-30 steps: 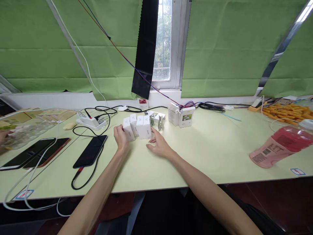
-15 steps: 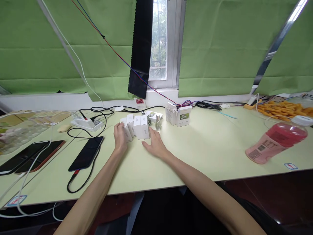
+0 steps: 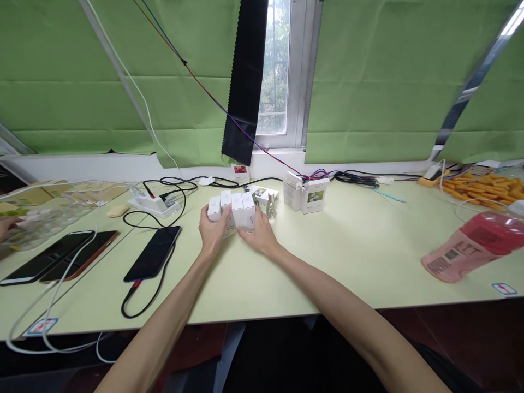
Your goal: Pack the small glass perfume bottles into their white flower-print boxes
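Note:
Several small white boxes (image 3: 238,202) stand side by side in a row between my hands. My left hand (image 3: 212,232) grips the row at its left end, with the thumb across the front of the boxes. Against the right end presses my right hand (image 3: 261,233), its fingers closed along the side and the thumb in front. Just right of the row a small glass bottle (image 3: 271,206) stands upright. Behind it lies a white box with a flower picture (image 3: 264,193).
Two white picture boxes (image 3: 314,199) stand farther right. A phone with a cable (image 3: 153,254), a power strip (image 3: 158,206) and two more phones (image 3: 77,259) are on the left. A pink drink bottle (image 3: 470,245) lies tilted at right. Another person's hand (image 3: 7,226) shows at far left.
My left thumb has come round onto the front of the boxes, and both hands have closed in on the row. The view has shifted slightly left. Another person's hand has appeared at far left.

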`<state>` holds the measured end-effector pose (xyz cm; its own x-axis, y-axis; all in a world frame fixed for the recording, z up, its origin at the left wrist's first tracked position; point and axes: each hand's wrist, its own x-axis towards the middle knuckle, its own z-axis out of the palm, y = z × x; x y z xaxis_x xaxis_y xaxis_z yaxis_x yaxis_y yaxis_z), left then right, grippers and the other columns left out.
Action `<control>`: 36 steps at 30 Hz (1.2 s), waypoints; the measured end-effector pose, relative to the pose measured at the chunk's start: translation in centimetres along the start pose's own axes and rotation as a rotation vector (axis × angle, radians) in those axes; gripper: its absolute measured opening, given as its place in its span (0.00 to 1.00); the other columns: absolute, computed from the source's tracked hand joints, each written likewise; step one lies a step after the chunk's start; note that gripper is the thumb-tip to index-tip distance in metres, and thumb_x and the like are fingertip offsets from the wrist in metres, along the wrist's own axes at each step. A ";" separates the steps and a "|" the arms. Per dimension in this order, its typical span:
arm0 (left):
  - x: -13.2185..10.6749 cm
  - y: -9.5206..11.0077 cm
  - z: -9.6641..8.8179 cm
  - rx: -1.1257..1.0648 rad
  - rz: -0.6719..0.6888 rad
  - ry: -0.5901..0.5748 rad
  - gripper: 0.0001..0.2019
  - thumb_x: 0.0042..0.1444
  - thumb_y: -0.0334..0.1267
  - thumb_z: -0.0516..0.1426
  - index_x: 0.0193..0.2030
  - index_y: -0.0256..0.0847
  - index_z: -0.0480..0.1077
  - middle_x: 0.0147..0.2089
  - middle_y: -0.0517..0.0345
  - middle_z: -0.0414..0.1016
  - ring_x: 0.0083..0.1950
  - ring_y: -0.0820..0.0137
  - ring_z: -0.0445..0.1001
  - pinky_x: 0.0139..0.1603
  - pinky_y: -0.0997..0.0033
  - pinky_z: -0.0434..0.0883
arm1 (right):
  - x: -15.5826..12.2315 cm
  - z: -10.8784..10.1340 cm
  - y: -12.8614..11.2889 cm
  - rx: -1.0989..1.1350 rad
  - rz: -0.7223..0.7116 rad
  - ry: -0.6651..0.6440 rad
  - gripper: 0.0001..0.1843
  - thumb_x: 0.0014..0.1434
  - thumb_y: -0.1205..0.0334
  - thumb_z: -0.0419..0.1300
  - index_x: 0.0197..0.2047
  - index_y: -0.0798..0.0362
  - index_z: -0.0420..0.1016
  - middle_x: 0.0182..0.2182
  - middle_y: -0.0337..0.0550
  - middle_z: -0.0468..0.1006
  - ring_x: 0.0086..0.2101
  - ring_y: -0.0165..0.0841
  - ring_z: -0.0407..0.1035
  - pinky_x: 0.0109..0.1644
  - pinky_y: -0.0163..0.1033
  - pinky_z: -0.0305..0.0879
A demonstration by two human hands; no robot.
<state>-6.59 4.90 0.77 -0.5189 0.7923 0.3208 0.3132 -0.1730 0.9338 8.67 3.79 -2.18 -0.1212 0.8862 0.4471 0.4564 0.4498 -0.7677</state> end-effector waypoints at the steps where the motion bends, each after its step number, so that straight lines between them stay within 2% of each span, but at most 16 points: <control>1: 0.0 0.1 0.0 0.005 0.001 0.012 0.29 0.47 0.53 0.69 0.53 0.46 0.71 0.52 0.50 0.79 0.51 0.61 0.78 0.54 0.61 0.74 | 0.2 0.1 -0.1 -0.006 0.012 0.006 0.50 0.56 0.51 0.66 0.74 0.59 0.46 0.65 0.62 0.64 0.65 0.51 0.58 0.69 0.58 0.59; 8: -0.2 1.1 0.1 0.106 0.010 0.056 0.23 0.47 0.56 0.68 0.44 0.43 0.73 0.45 0.50 0.79 0.47 0.59 0.77 0.56 0.55 0.72 | 1.2 1.1 -0.6 -0.071 0.080 0.114 0.53 0.53 0.51 0.69 0.73 0.60 0.48 0.58 0.65 0.71 0.59 0.56 0.65 0.62 0.61 0.65; 14: 0.3 1.4 0.3 0.178 0.100 0.120 0.23 0.45 0.52 0.69 0.42 0.41 0.72 0.49 0.44 0.73 0.58 0.52 0.71 0.66 0.47 0.63 | 1.0 1.5 -0.7 -0.064 0.066 0.175 0.51 0.51 0.54 0.69 0.72 0.57 0.49 0.56 0.63 0.72 0.58 0.56 0.67 0.60 0.60 0.66; 19: 0.3 1.6 0.1 0.202 0.165 0.133 0.24 0.46 0.51 0.68 0.46 0.42 0.71 0.51 0.46 0.71 0.60 0.52 0.69 0.68 0.47 0.61 | 0.9 1.3 -0.9 -0.050 0.084 0.229 0.49 0.52 0.57 0.67 0.70 0.57 0.49 0.58 0.61 0.71 0.58 0.54 0.67 0.62 0.59 0.65; 24: 0.2 1.7 -0.2 0.219 0.224 0.152 0.25 0.48 0.48 0.66 0.51 0.43 0.68 0.51 0.50 0.72 0.57 0.56 0.71 0.65 0.52 0.64 | 0.8 1.2 -1.0 -0.028 0.112 0.301 0.49 0.50 0.58 0.68 0.70 0.56 0.49 0.61 0.61 0.68 0.61 0.53 0.65 0.65 0.57 0.62; 27: 0.2 1.5 -0.3 0.253 0.256 0.160 0.24 0.51 0.47 0.65 0.52 0.41 0.66 0.52 0.48 0.71 0.57 0.55 0.71 0.64 0.53 0.64 | 0.8 1.3 -0.7 -0.013 0.095 0.320 0.49 0.50 0.59 0.68 0.69 0.56 0.49 0.63 0.61 0.65 0.63 0.52 0.62 0.68 0.56 0.60; 36: -0.9 1.5 -0.1 0.324 0.313 -0.002 0.22 0.58 0.47 0.60 0.58 0.43 0.69 0.59 0.44 0.65 0.60 0.53 0.69 0.65 0.52 0.64 | 0.9 1.4 -0.1 0.049 0.071 0.286 0.48 0.55 0.57 0.68 0.70 0.58 0.47 0.66 0.64 0.61 0.68 0.49 0.55 0.70 0.54 0.57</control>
<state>-5.75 3.85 1.92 -0.3577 0.7324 0.5794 0.6878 -0.2131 0.6940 7.29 4.73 -2.37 0.1666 0.8516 0.4971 0.4104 0.3985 -0.8202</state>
